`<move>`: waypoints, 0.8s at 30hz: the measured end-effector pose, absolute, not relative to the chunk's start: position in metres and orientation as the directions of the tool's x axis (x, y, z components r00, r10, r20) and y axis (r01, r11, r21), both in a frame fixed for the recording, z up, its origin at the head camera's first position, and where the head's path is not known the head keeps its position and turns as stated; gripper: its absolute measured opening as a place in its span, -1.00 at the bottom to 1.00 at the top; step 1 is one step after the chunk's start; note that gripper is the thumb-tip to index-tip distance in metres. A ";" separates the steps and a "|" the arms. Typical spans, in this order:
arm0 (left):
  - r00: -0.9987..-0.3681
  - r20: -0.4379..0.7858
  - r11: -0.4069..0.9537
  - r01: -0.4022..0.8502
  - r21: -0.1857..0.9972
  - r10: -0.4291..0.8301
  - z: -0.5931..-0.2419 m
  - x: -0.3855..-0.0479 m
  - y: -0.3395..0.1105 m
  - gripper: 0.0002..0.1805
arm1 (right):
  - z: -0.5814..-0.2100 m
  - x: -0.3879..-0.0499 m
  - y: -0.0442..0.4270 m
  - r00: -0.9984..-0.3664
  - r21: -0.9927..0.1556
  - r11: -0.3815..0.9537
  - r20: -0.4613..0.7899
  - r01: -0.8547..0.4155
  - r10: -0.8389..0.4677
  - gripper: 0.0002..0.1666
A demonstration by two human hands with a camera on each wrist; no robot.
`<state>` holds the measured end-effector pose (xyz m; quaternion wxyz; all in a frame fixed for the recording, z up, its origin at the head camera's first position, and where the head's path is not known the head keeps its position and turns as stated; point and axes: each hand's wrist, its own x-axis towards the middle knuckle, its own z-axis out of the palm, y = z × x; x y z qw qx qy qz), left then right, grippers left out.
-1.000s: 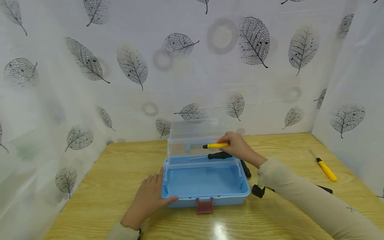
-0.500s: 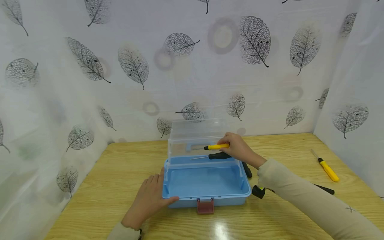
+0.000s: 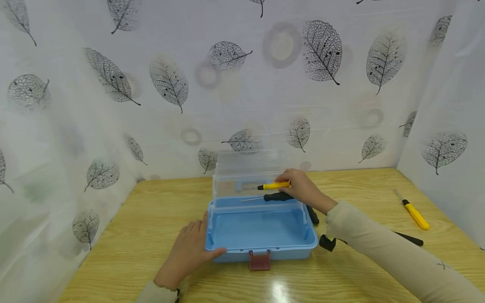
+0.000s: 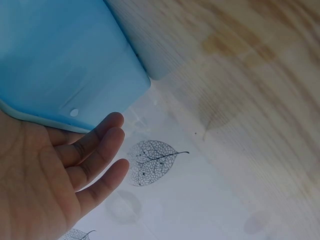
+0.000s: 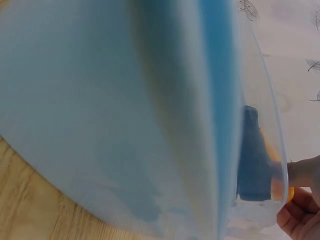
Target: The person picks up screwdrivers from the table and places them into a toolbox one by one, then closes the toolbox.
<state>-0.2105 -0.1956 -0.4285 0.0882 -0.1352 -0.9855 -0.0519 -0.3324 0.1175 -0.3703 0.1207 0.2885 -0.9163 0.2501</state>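
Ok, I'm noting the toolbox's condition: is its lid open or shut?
Open: the clear lid stands raised at the back of the box, leaving its front part uncovered, and the latch hangs down.

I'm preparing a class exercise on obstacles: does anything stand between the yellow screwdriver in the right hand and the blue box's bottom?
Apparently yes: in the head view, a black-handled screwdriver and clear plastic edge appear between the yellow screwdriver and the box's bottom. Relative depth is unclear.

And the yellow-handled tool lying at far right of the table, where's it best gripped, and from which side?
Probably its yellow handle, pinched across from above and the near side: it lies flat, handle toward the camera, thin shaft pointing away.
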 end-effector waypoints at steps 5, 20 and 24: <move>-0.947 0.190 0.957 0.279 0.085 0.259 -0.428 -0.210 -0.195 0.23 | -0.370 -0.332 0.119 -0.791 -0.365 0.707 0.369 -0.606 -0.487 -0.76; -0.946 0.187 0.956 0.283 0.078 0.265 -0.427 -0.209 -0.196 0.22 | -0.368 -0.337 0.119 -0.819 -0.385 0.723 0.280 -0.573 -0.500 -0.85; -0.948 0.182 0.956 0.280 0.082 0.262 -0.426 -0.210 -0.196 0.22 | -0.367 -0.338 0.119 -0.822 -0.380 0.729 0.264 -0.569 -0.504 -0.85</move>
